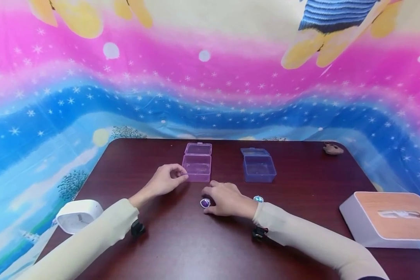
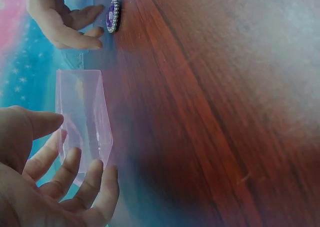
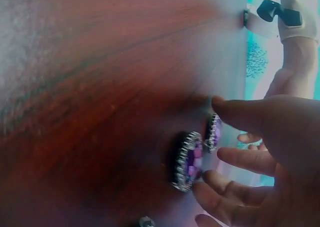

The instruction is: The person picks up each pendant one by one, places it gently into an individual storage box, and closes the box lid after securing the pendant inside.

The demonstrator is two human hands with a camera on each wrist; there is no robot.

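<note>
A pink transparent box [image 1: 196,177] stands with its lid raised. My left hand [image 1: 166,179] is at its near left corner, fingers loosely bent and spread beside the pink wall [image 2: 82,112]; whether they touch is hard to tell. My right hand [image 1: 227,198] hovers low over the table, thumb and fingers apart around a purple-gem ornament [image 1: 205,203] with a silvery beaded rim. In the right wrist view a second purple-gem ornament [image 3: 189,162] lies close to the fingertips; the head view hides it. A light-blue-gem ornament [image 1: 258,198] is by the right wrist.
A blue transparent box [image 1: 259,175] stands with its lid raised, right of the pink one. A tissue box [image 1: 395,217] with a wood-look top is at the right edge. A white rounded container [image 1: 79,216] stands at left, a small brown object [image 1: 333,149] at the far right corner.
</note>
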